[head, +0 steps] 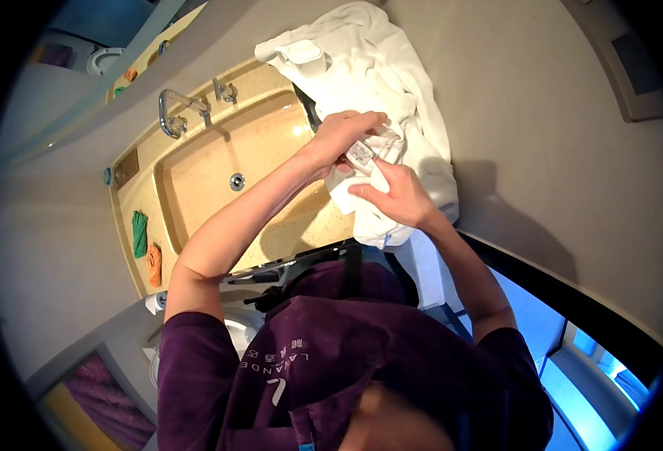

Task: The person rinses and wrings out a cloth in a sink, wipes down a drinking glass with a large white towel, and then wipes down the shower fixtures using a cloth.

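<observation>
A heap of white towels or cloths covers the right end of the sink counter. My left hand grips a folded part of a white cloth on top of it, the wrist bent and the fingers partly hidden. A small white label with print shows between my hands. Just right of and below it, my right hand holds the same cloth, its thumb pointing left over the fabric. A white plastic container rests on the towels at the far side.
Left of the towels lies a beige basin with a metal drain and a chrome faucet. A green cloth and an orange cloth sit on the counter's left end. A wall bounds the right side.
</observation>
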The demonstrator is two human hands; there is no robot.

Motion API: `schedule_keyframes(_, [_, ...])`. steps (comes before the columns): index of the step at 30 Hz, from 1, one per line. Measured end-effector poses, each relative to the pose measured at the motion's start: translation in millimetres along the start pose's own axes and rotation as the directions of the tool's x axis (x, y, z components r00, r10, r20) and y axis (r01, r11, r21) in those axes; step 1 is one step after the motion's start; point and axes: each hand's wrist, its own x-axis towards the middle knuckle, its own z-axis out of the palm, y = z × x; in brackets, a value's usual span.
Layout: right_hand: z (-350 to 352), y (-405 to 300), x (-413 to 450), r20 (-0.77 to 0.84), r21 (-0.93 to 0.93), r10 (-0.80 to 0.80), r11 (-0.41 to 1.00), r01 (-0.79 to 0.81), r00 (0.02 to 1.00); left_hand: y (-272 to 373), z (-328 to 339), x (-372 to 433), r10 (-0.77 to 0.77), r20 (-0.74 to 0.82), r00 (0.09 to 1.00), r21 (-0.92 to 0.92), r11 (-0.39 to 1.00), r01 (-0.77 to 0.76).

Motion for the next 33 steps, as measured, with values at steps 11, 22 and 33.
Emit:
schedule_keyframes(11, [-6, -9, -4, 0.048, 0.961, 0.399, 0.231, -0.151, 0.916, -20, 9, -8, 0.554, 0.010, 0.833, 0.273, 0.800, -0.535])
schedule_keyframes(22, [-10, 6, -2, -0.057, 0.144, -0.029, 0.989, 0.037, 0.998, 7, -1, 6, -0.179, 0.076, 0.981, 0.153, 0.974, 0.166])
schedule_keyframes(33, [-15, -2, -6, -0.030, 0.864, 0.383, 0.474, -0.169, 0.923, 1, 11, 2, 0.571, 0.042, 0.820, 0.603, 0.639, -0.476])
